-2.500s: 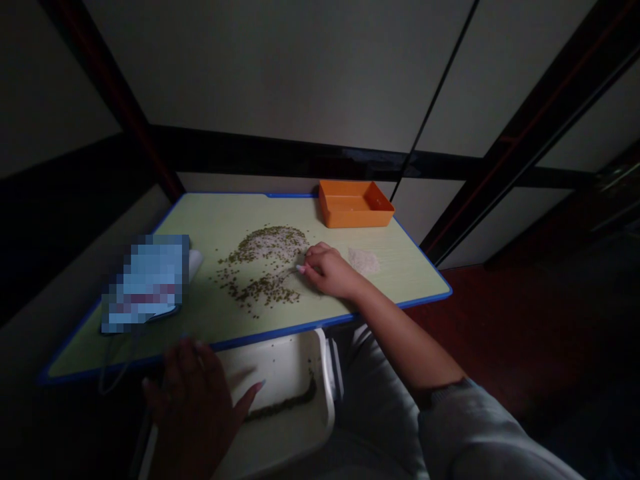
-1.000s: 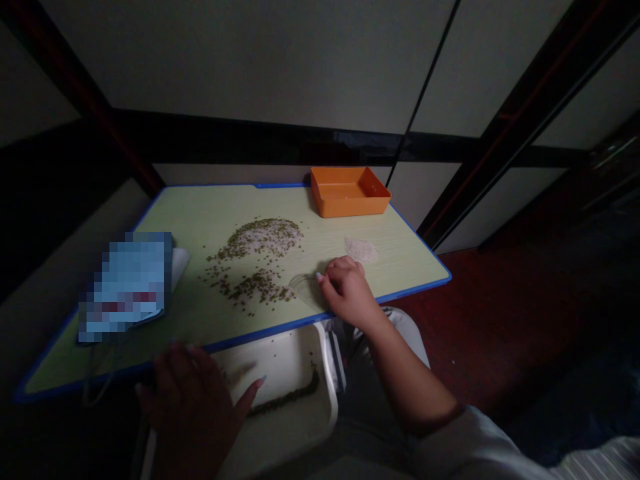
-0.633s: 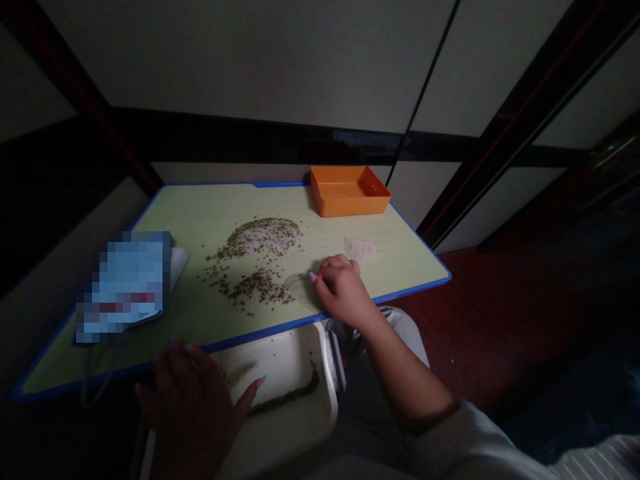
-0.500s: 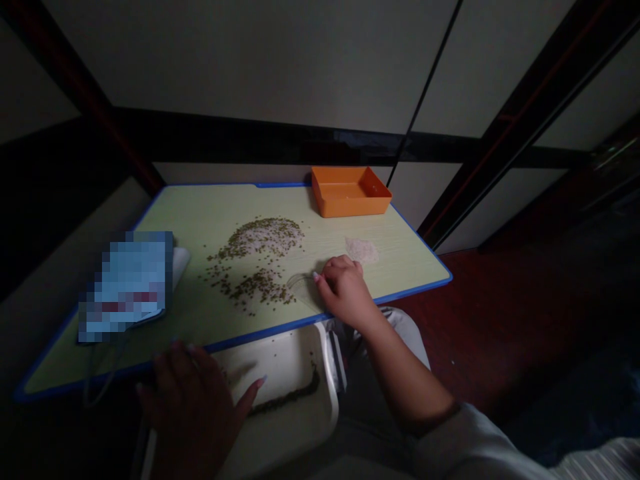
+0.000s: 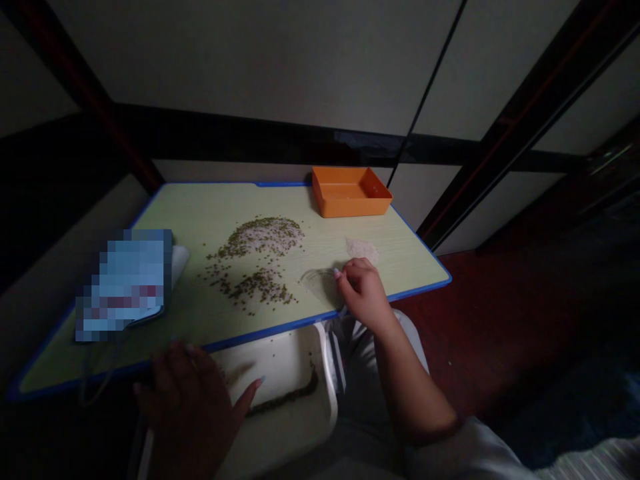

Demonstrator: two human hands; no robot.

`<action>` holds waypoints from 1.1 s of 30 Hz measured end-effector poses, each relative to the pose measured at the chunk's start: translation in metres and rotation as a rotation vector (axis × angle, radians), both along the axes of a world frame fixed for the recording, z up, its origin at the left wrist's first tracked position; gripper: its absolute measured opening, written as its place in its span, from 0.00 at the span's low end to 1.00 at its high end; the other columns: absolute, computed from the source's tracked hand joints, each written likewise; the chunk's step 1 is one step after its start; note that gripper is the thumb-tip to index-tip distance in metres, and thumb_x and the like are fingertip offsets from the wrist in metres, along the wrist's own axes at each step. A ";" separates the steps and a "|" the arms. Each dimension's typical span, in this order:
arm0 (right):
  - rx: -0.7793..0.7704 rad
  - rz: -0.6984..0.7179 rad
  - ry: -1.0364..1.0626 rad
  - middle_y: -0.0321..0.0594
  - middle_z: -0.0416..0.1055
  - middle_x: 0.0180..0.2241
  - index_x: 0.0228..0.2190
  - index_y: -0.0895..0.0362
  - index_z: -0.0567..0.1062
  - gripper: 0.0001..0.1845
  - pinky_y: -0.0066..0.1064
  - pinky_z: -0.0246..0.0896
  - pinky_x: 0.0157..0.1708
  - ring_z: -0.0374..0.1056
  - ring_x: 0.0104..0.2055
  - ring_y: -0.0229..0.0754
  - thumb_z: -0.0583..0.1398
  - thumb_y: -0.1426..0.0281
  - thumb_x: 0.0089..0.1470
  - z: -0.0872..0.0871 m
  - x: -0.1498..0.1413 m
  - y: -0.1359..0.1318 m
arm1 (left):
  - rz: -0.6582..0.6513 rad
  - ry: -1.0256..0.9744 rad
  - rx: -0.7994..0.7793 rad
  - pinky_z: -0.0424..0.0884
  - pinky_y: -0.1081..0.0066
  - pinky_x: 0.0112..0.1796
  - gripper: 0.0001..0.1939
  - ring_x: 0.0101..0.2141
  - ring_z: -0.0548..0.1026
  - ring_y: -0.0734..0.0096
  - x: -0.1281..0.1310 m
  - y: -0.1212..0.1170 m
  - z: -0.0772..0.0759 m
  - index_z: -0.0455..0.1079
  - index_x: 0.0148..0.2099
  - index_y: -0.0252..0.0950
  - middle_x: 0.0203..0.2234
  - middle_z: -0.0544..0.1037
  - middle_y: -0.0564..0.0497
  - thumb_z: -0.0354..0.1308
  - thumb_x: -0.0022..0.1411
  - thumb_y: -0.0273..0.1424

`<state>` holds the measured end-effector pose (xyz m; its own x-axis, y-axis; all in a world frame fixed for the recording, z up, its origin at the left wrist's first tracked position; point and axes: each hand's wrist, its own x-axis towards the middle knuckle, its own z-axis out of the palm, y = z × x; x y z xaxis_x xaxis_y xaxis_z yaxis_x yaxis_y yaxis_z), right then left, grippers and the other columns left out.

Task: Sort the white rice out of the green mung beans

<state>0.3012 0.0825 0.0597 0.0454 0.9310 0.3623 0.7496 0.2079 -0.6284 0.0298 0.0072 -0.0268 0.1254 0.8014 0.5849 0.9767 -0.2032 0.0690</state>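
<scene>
Left of the right hand's fingers (image 5: pixel 359 268), apart, lie mixed green-and-pale grains (image 5: pixel 264 239).

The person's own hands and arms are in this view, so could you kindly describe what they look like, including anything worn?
The right hand and left hand are ungloved, with long thumbnails. A loose, light grey sleeve ends near the right elbow. The left sleeve isn't visible.
</scene>
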 end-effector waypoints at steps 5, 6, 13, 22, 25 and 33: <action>-0.016 0.012 -0.043 0.39 0.68 0.28 0.20 0.55 0.65 0.16 0.34 0.52 0.40 0.62 0.38 0.42 0.54 0.68 0.59 -0.001 -0.009 -0.007 | -0.009 0.014 -0.014 0.48 0.28 0.57 0.58 0.66 0.40 0.31 -0.001 0.000 0.000 0.28 0.68 0.27 0.66 0.39 0.23 0.58 0.51 0.52; -0.020 0.005 -0.067 0.39 0.68 0.28 0.20 0.56 0.66 0.16 0.35 0.51 0.40 0.62 0.38 0.42 0.54 0.68 0.60 0.000 -0.011 -0.007 | -0.011 0.014 -0.012 0.48 0.28 0.57 0.58 0.66 0.41 0.30 -0.001 0.000 0.000 0.28 0.68 0.27 0.66 0.39 0.23 0.58 0.51 0.53; -0.067 -0.109 -0.202 0.42 0.70 0.31 0.22 0.56 0.68 0.15 0.36 0.49 0.39 0.62 0.41 0.45 0.54 0.68 0.60 0.001 -0.018 -0.004 | 0.008 -0.015 -0.059 0.46 0.29 0.58 0.58 0.66 0.39 0.32 0.002 -0.002 0.005 0.27 0.68 0.28 0.67 0.38 0.24 0.58 0.52 0.51; -0.046 -0.150 -0.221 0.43 0.71 0.31 0.23 0.56 0.70 0.14 0.36 0.47 0.37 0.62 0.41 0.46 0.55 0.67 0.59 -0.001 -0.018 0.000 | -0.015 -0.020 -0.019 0.48 0.27 0.57 0.58 0.66 0.41 0.31 -0.002 -0.001 0.001 0.28 0.68 0.30 0.67 0.39 0.25 0.58 0.50 0.52; -0.063 -0.120 -0.210 0.42 0.71 0.31 0.23 0.56 0.70 0.14 0.36 0.47 0.38 0.62 0.41 0.45 0.55 0.67 0.59 0.000 -0.018 0.001 | -0.002 -0.020 -0.030 0.47 0.28 0.57 0.57 0.66 0.40 0.31 0.000 -0.002 0.003 0.28 0.68 0.27 0.66 0.40 0.23 0.58 0.52 0.51; -0.068 -0.031 -0.158 0.39 0.70 0.30 0.22 0.57 0.70 0.14 0.36 0.46 0.41 0.62 0.41 0.43 0.56 0.68 0.59 0.002 -0.018 0.000 | -0.018 -0.051 -0.018 0.47 0.27 0.57 0.57 0.66 0.40 0.32 0.000 0.000 0.003 0.28 0.68 0.30 0.67 0.39 0.25 0.57 0.52 0.51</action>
<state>0.2832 0.0822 0.0621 0.0222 0.9526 0.3036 0.8456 0.1441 -0.5140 0.0303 0.0068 -0.0235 0.1100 0.8099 0.5762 0.9681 -0.2186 0.1223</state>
